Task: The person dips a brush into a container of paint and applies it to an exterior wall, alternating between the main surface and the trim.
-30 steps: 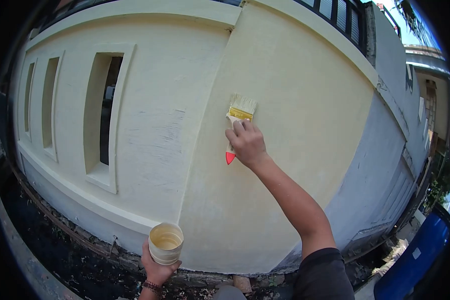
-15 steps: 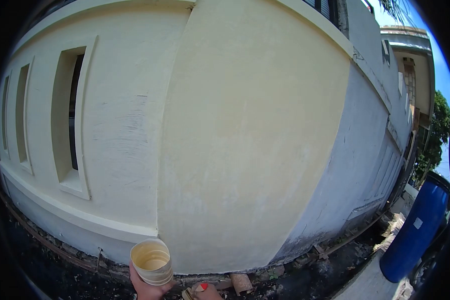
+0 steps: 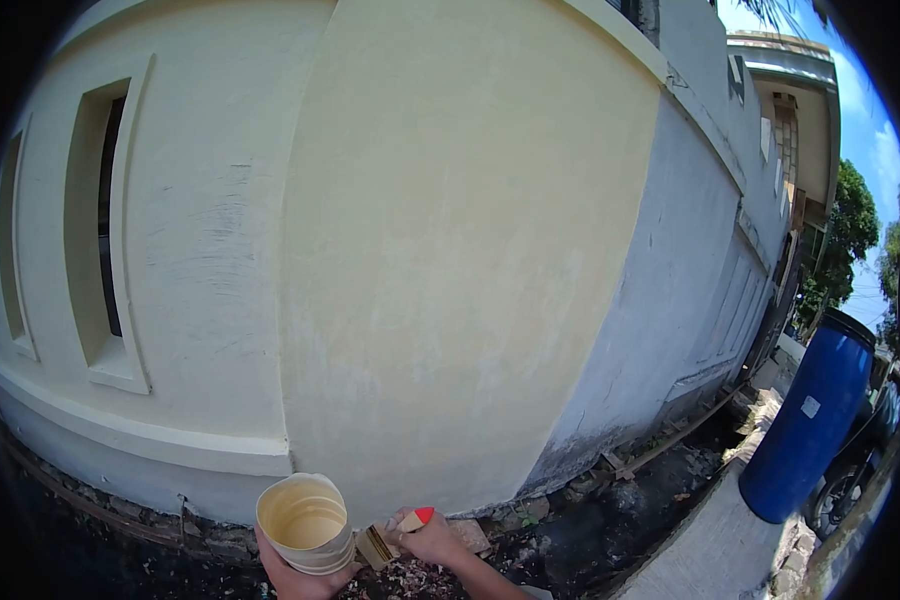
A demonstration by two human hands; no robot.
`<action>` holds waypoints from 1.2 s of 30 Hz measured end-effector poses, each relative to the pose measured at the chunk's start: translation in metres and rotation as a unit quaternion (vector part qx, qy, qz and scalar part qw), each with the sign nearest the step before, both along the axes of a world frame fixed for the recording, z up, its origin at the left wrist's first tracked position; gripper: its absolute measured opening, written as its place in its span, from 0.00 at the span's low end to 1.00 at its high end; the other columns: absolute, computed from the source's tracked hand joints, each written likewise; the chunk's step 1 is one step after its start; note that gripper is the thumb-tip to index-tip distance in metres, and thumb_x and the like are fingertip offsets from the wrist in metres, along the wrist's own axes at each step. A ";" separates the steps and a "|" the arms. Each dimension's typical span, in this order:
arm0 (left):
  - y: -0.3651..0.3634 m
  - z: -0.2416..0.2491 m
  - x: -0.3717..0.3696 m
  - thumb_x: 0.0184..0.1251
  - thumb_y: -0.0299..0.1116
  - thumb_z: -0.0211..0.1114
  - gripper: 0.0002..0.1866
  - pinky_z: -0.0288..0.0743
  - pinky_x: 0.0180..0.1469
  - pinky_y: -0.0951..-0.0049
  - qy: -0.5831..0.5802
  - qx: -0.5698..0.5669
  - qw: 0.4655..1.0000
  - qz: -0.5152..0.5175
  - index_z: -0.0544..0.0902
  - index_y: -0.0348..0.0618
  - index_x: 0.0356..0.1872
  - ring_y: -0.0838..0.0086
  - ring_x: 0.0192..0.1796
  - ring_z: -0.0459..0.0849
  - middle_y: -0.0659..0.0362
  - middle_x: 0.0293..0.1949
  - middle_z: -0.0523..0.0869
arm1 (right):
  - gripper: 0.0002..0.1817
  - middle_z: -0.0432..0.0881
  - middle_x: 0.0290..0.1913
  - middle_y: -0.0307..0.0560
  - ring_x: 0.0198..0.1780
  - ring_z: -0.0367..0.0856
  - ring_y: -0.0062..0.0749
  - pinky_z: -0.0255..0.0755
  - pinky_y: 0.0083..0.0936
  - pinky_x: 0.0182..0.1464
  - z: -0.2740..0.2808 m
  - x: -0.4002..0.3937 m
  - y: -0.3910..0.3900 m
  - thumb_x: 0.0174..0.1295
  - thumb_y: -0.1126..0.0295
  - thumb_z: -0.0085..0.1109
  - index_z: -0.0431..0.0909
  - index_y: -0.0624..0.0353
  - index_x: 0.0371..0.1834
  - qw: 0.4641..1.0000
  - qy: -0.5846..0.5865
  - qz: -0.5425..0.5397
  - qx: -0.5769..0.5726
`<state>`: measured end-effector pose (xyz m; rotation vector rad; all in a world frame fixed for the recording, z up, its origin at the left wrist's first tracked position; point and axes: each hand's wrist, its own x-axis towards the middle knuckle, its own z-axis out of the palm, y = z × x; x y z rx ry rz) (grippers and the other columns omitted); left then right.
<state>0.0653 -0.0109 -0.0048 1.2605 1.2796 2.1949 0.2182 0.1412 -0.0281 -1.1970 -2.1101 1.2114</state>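
My left hand [image 3: 300, 580] is wrapped round a pale cup [image 3: 305, 525] with cream-coloured paint inside, at the bottom of the view. Just right of the cup, my right hand [image 3: 430, 540] grips a paintbrush [image 3: 377, 547] with a red-tipped handle, its bristle end toward the cup. Whether the brush touches the cup is unclear. Beyond both hands rises a wall [image 3: 450, 280], cream with faint whitish patches low down. Scuff marks show on the wall section to the left.
A blue barrel [image 3: 805, 420] stands on a concrete ledge [image 3: 710, 540] at the right, with a vehicle wheel behind it. Dark, debris-strewn ground [image 3: 600, 540] runs along the wall's foot. Narrow window openings [image 3: 100, 230] are at the left.
The view has shifted right, so the wall sits further left. My right hand has come up higher into view, showing more of the brush and forearm. The cup appears slightly larger.
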 end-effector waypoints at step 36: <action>0.045 -0.070 -0.028 0.36 0.32 0.87 0.44 0.79 0.59 0.64 0.136 -0.182 0.959 0.170 0.74 0.31 0.59 0.66 0.51 0.85 0.52 0.51 0.85 | 0.10 0.81 0.39 0.43 0.34 0.86 0.28 0.86 0.25 0.33 -0.071 -0.011 0.048 0.57 0.79 0.66 0.76 0.59 0.39 0.850 0.374 -0.136 -0.346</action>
